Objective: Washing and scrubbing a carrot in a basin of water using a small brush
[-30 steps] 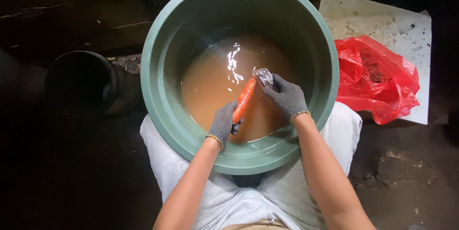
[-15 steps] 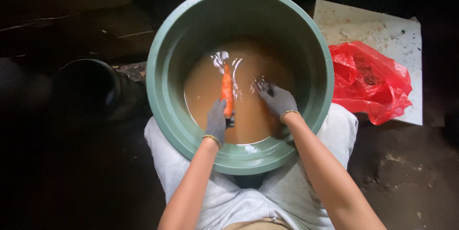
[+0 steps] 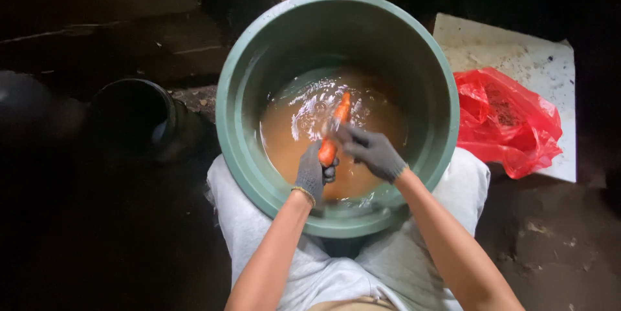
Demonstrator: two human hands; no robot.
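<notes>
We've got the left hand [image 3: 312, 174] clamped on the lower end of the carrot [image 3: 334, 129], right hand [image 3: 372, 150] fingers closed around its middle, over muddy water [image 3: 291, 136] in the green tub [image 3: 420, 78] (red bag [image 3: 504, 120] well right of the fingers, dark pot [image 3: 132, 120] well left).

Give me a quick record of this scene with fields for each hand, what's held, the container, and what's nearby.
left hand: grey glove, gripping the lower end of the carrot
right hand: grey glove, on the carrot's middle
carrot: orange, tilted, tip over the water
container: large green tub, between the person's knees
water: muddy brown, splashing around the carrot
nearby right: red plastic bag on a white board
nearby left: dark round pot
</notes>
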